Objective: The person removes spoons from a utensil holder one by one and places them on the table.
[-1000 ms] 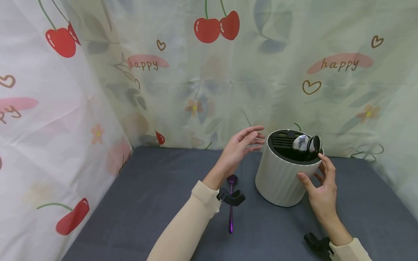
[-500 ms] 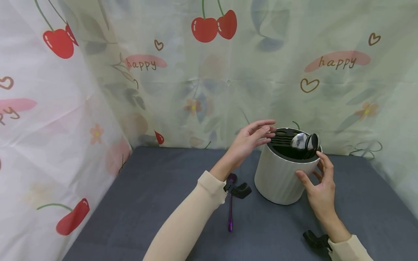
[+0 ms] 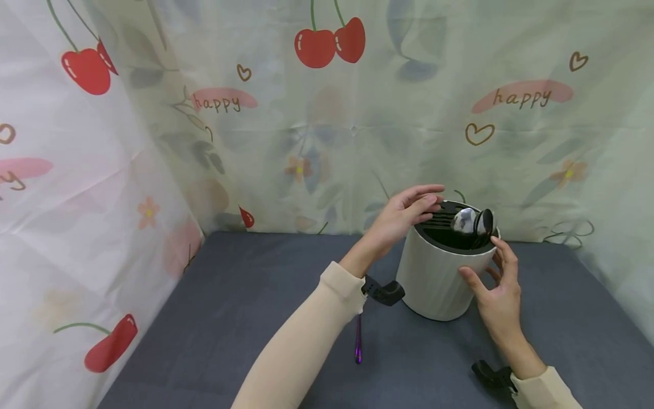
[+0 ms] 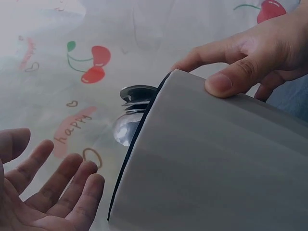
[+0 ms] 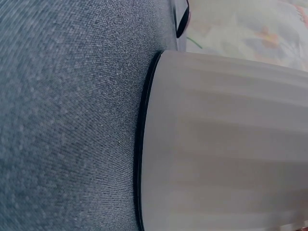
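Observation:
A pale ribbed utensil holder with a black slotted top stands at the right of the table. Several shiny spoons stick up from its open section, bowls upward. My right hand grips the holder's right side near the rim, thumb at the front and fingers round the far side. Over the left of the slotted top, my left hand is held with relaxed fingers and nothing in it; the left wrist view shows its fingers apart from the rim. Below my left wrist lies a purple spoon's handle, its bowl hidden.
Grey cloth covers the table. Printed curtains hang close behind it and along the left side. A black wrist strap mount juts from under my left wrist, over the purple spoon.
My left hand has moved right and slightly up, from beside the holder to over its slotted top. Its wrist now covers the purple spoon's bowl. The right hand keeps its grip.

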The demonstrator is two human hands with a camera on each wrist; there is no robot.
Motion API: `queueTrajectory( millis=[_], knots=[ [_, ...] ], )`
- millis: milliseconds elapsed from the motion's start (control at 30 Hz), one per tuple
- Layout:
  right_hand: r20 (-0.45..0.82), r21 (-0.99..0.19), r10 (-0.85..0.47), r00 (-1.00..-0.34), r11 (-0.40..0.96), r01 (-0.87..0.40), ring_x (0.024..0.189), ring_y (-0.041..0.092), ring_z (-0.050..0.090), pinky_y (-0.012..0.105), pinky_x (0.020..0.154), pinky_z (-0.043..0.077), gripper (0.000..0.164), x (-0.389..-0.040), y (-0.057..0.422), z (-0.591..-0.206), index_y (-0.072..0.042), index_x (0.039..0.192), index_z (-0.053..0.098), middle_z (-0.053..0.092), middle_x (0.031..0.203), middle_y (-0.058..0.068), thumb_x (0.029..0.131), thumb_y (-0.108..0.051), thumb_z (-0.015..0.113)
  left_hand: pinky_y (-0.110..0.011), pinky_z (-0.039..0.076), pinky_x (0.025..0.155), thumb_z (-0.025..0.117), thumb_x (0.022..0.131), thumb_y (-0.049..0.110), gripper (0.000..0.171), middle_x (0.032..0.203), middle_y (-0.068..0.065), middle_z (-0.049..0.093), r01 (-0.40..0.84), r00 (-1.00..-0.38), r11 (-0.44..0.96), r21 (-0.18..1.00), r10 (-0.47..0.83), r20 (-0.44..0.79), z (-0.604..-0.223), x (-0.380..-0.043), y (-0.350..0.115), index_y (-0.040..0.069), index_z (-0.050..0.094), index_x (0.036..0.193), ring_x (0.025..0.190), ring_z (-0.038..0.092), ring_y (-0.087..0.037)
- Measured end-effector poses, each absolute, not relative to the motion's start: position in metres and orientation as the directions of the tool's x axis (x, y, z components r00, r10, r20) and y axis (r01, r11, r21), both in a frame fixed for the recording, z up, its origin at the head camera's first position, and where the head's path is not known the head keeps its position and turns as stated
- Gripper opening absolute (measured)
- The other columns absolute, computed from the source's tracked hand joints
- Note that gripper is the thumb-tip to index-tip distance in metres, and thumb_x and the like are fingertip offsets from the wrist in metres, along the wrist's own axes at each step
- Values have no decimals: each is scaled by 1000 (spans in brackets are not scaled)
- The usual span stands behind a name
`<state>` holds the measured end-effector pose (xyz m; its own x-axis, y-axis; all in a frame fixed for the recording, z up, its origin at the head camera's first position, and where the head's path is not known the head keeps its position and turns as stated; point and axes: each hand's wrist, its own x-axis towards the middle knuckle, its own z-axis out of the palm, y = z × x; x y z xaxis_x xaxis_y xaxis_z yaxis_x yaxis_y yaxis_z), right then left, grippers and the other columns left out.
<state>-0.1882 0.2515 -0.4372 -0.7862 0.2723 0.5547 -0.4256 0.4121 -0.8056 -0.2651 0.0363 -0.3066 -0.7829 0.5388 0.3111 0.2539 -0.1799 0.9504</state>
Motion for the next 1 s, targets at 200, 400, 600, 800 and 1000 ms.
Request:
queueTrajectory(
  millis=[200,400,600,800,1000],
  knots=[
    [557,-803,269,-786,417,-427,142,18,42,28,116,36,83,-189,251,-437,-24,161,36,40,161,-2,92,-2,78,-26,50,107,51,112,21,42,147,-11,58,246,-779,-168,954,552,298,-305,-268,45,6,54,151,138,53,-33],
    [553,-804,269,-789,420,-420,142,18,42,28,115,36,84,-188,251,-436,-25,161,36,40,161,-3,93,-2,78,-24,49,106,51,112,22,42,149,-12,55,297,-769,-79,952,571,288,-306,-268,57,8,53,152,132,58,-19],
    [550,-806,267,-791,419,-419,143,19,42,27,115,36,84,-187,251,-436,-25,161,35,39,162,-3,93,-2,78,-22,48,104,53,112,26,42,149,-10,55,339,-761,-7,941,586,279,-307,-268,64,13,54,152,125,57,-9],
    [541,-810,267,-797,421,-409,143,19,41,31,117,34,84,-187,251,-436,-25,162,34,37,163,-2,93,-2,77,-24,47,105,54,111,22,41,147,-8,57,379,-738,35,925,615,280,-308,-268,66,16,55,151,125,57,-7],
    [542,-807,263,-798,426,-408,144,20,40,32,118,34,86,-187,251,-437,-25,162,33,35,164,-1,92,-1,77,-19,53,93,58,107,4,43,142,-12,60,406,-726,28,914,617,304,-311,-267,70,11,57,149,120,62,-9]
  ],
)
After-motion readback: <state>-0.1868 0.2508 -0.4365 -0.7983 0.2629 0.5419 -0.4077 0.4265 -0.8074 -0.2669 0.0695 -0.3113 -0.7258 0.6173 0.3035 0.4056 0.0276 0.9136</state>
